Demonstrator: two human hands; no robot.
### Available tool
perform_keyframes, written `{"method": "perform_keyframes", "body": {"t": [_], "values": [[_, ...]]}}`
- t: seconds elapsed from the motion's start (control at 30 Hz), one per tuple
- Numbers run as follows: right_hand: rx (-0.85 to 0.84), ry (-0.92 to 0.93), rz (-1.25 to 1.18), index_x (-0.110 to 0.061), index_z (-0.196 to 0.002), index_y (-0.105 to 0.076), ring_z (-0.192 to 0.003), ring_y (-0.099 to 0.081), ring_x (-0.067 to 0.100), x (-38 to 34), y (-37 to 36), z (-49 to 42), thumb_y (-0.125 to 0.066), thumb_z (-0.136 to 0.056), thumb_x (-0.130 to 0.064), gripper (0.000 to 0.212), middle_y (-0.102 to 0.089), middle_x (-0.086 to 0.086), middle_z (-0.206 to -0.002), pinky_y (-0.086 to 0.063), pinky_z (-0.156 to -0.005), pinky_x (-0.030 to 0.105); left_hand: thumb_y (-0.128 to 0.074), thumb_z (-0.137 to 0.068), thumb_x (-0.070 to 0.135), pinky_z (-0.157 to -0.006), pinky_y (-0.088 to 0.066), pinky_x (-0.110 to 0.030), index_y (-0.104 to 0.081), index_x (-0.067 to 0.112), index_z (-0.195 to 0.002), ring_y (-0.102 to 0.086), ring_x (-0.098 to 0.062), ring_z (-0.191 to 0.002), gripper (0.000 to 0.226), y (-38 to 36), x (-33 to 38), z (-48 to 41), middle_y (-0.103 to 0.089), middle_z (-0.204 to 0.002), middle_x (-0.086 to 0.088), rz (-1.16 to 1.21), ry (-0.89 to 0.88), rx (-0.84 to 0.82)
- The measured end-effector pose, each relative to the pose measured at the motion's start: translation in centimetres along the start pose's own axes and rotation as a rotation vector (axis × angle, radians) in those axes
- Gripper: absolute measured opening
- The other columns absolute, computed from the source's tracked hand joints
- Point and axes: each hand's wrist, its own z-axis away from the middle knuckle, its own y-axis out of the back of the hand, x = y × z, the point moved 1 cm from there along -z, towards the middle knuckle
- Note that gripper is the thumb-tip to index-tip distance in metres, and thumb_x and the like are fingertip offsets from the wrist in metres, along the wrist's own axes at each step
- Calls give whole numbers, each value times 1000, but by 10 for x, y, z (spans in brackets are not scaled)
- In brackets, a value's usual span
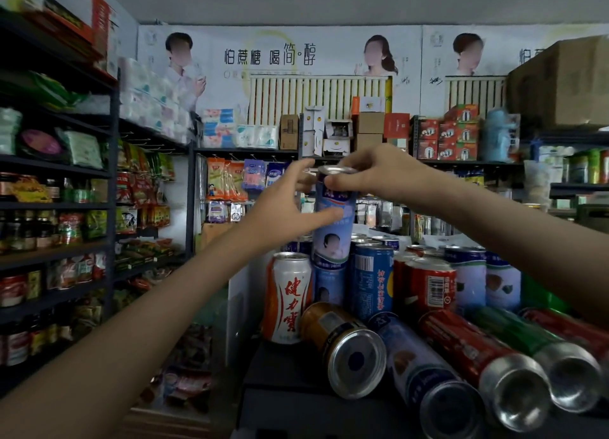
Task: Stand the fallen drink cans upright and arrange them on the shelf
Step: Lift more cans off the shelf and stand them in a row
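Note:
A tall light-blue can (333,237) stands upright on top of another blue can (329,285), in the second tier. My right hand (372,173) pinches its silver top rim, while my left hand (290,204) wraps around its side. Below stand an orange-and-white can (290,298), a dark blue can (372,280) and red cans (428,285), all upright. In front, several cans lie on their sides on the dark shelf (290,395): a gold one (342,346), a blue-white one (425,369), a red one (478,356) and a green one (540,349).
Dark metal racks (113,188) full of snack packets and bottles line the left side. More shelves with boxes and tissue packs stand at the back under wall posters. A large cardboard box (560,82) sits high on the right.

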Motion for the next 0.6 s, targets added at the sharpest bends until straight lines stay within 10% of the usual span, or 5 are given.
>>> {"method": "perform_keyframes", "body": {"t": [0.23, 0.6], "values": [[-172, -94, -4, -13, -101, -69, -103, -62, 22, 19, -8, 7, -70, -78, -44, 39, -68, 3, -106, -47, -98, 43, -64, -77, 57, -108, -30, -32, -25, 24, -148, -32, -12, -135, 88, -4, -21, 29, -29, -152, 4, -305, 91, -321], [-493, -169, 215, -18, -111, -69, -102, -56, 3, 33, -30, -1, -67, -83, -37, 34, -66, -9, -108, -40, -94, 27, -63, -82, 48, -103, -30, -24, -30, 26, -145, -35, -8, -130, 75, -14, -36, 43, -31, -149, 7, -299, 36, -336]]}}
